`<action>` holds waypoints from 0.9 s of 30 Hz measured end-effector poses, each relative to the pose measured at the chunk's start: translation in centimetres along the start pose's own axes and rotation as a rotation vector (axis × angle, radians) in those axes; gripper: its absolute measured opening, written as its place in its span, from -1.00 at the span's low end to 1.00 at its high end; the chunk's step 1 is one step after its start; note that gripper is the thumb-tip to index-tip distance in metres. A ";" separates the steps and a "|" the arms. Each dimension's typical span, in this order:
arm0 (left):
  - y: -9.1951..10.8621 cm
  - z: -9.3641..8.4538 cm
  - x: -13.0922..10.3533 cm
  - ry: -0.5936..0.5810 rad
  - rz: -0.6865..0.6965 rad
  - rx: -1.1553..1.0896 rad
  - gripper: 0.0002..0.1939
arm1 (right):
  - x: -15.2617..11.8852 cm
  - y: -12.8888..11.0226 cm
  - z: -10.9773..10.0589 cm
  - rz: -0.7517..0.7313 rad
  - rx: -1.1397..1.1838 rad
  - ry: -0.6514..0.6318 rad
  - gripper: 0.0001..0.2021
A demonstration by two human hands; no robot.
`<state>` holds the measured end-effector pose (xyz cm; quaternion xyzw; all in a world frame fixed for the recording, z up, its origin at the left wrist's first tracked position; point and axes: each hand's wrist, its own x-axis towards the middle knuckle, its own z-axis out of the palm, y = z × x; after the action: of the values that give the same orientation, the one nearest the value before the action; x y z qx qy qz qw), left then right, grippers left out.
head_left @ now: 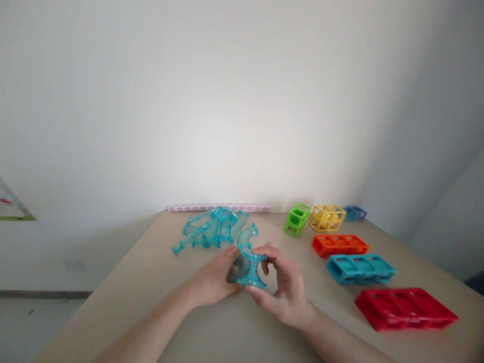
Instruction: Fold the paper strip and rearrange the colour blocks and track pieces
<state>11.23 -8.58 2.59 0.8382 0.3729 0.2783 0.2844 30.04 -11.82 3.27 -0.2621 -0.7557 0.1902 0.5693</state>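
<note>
Near the middle of the table, a translucent teal plastic piece [252, 270] is held between both hands. My left hand [217, 276] grips its left side, where a greyish rounded part shows; the fingertips behind it are partly hidden. My right hand [284, 290] pinches the piece from the right, with the index finger at its upper edge and the thumb at its lower edge. Just beyond the hands lies a curved translucent teal track piece [247, 236]. Several more translucent teal pieces [219, 227] lie in a pile behind and to the left.
On the right stand a red block frame [408, 308], a teal one [361, 268], an orange one [340, 244], a green one [297, 219], a yellow one [327, 218] and a blue one [355, 213]. A purple patterned strip [189, 207] lies along the wall behind the table [147, 267].
</note>
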 end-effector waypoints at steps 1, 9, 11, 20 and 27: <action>0.1 -0.1 0.0 0.003 0.001 0.007 -0.67 | 0.0 -0.1 0.0 -0.004 0.002 -0.001 -0.51; -0.1 -0.2 0.0 0.031 0.029 0.034 -0.62 | -0.1 -0.5 -0.1 -0.042 -0.007 -0.003 -0.52; -0.3 -0.1 0.0 0.044 0.043 0.040 -0.63 | -0.1 -0.4 -0.2 -0.025 -0.025 -0.008 -0.52; -0.8 0.6 0.1 0.225 0.047 -0.026 -0.47 | -0.3 3.6 1.3 0.483 0.066 0.058 -0.69; -0.8 0.7 0.2 0.241 0.069 0.012 -0.44 | 0.0 5.2 1.3 0.592 0.016 0.272 -0.67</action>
<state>11.45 -8.16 1.57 0.8129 0.3769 0.3842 0.2226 29.77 -7.72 -0.13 -0.4889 -0.5623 0.3166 0.5869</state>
